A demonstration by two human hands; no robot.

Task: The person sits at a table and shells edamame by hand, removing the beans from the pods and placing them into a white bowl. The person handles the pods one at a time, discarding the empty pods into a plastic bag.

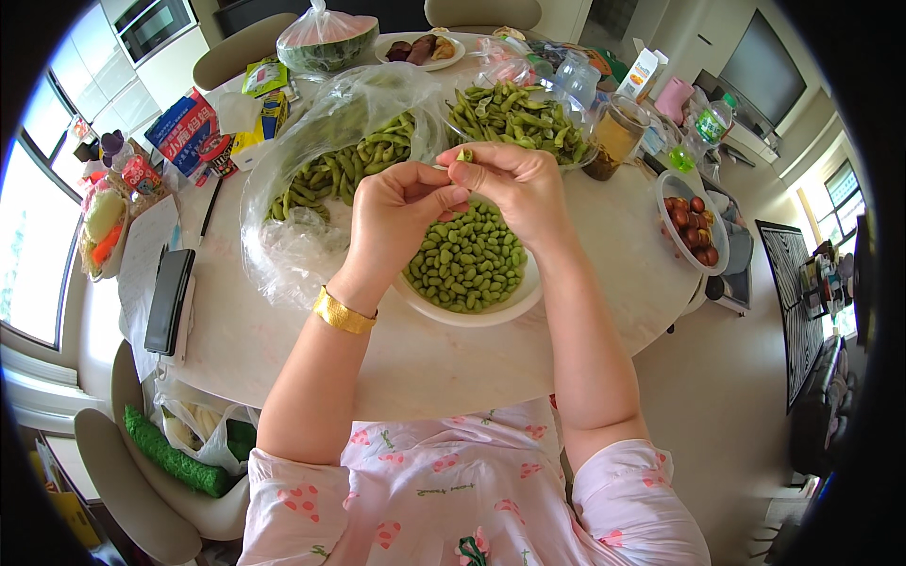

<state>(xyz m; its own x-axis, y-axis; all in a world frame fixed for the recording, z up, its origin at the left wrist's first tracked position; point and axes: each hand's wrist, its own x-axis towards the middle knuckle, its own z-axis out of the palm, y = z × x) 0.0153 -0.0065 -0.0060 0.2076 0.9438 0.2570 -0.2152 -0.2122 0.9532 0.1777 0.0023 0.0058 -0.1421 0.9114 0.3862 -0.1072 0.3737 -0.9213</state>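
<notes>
My right hand [520, 185] pinches a green soybean pod [463, 155] between thumb and fingers. My left hand [400, 212], with a gold-coloured cuff at the wrist, meets it there, its thumb and forefinger closed at the pod's near end; the fingers hide most of the pod. Just below both hands stands a white bowl [471, 320] of shelled green soybeans [467, 265]. Beyond my left hand, a clear plastic bag [283, 265] lies open around many unshelled pods [340, 170]. Behind my right hand, a clear container holds more pods [509, 117].
Right of the pods stand a glass jar of brown liquid [617, 138] and a bowl of reddish-brown fruit [690, 230]. A phone [170, 302], papers [145, 240] and a black pen [211, 211] lie left. A wrapped watermelon half [328, 42] and a plate of food [422, 51] are behind.
</notes>
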